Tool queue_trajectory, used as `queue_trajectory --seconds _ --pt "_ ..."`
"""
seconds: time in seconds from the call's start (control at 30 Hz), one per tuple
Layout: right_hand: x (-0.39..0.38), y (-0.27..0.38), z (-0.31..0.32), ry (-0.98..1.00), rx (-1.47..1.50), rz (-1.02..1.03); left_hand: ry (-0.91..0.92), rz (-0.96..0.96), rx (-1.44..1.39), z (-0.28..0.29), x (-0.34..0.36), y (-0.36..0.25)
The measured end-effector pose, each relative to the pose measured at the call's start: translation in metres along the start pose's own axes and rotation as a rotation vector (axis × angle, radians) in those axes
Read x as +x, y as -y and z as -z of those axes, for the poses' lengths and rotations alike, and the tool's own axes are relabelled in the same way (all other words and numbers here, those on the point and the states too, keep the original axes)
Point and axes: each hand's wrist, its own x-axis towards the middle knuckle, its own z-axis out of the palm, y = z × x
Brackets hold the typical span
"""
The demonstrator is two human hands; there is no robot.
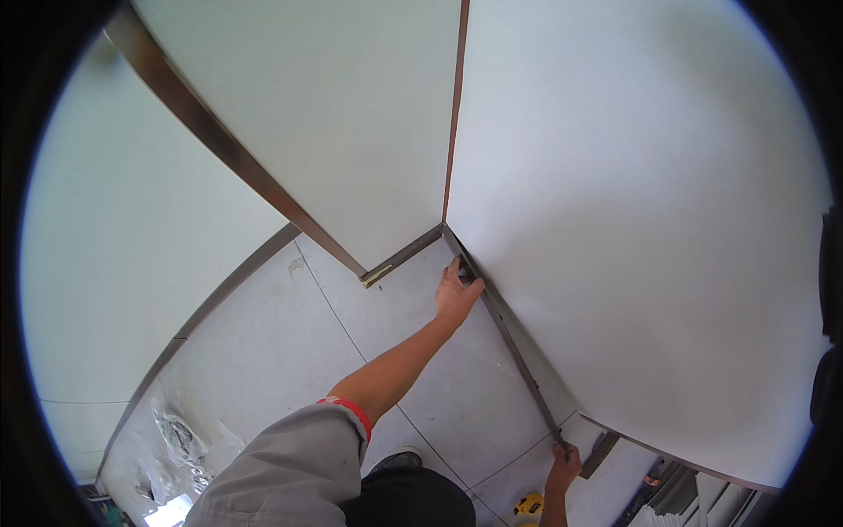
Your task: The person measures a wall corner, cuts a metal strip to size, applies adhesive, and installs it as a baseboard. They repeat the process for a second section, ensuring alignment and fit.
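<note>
A long, thin dark brown baseboard strip (514, 351) runs along the foot of the white wall (632, 220), from the room corner toward me. My left hand (455, 294) reaches out on a straight arm and grips the strip's far end by the corner, fingers pressed against the wall. My right hand (562, 464) holds the strip's near end low at the wall's foot. The strip lies tight against the wall over the grey tiled floor (413, 299).
A white panel with a brown edge (219, 140) stands at an angle on the left, ending in a brass fitting (378, 277). On the floor lie a short dark strip piece (600, 453), a yellow tape measure (529, 505), crumpled clear plastic (180, 439) and stacked profiles (689, 496).
</note>
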Motion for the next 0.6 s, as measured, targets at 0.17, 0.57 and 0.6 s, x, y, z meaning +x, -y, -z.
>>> queue_trajectory --seconds 0.17,0.57,0.6 --pt "0.002 0.004 -0.004 -0.019 0.147 -0.008 -0.012 -0.028 -0.068 0.003 0.007 0.008" --pt "0.026 -0.005 -0.004 -0.092 0.229 0.020 -0.026 -0.047 -0.215 0.006 0.026 0.019" --pt "0.028 -0.003 -0.004 -0.093 0.200 0.019 -0.040 -0.029 -0.242 0.008 0.031 0.020"
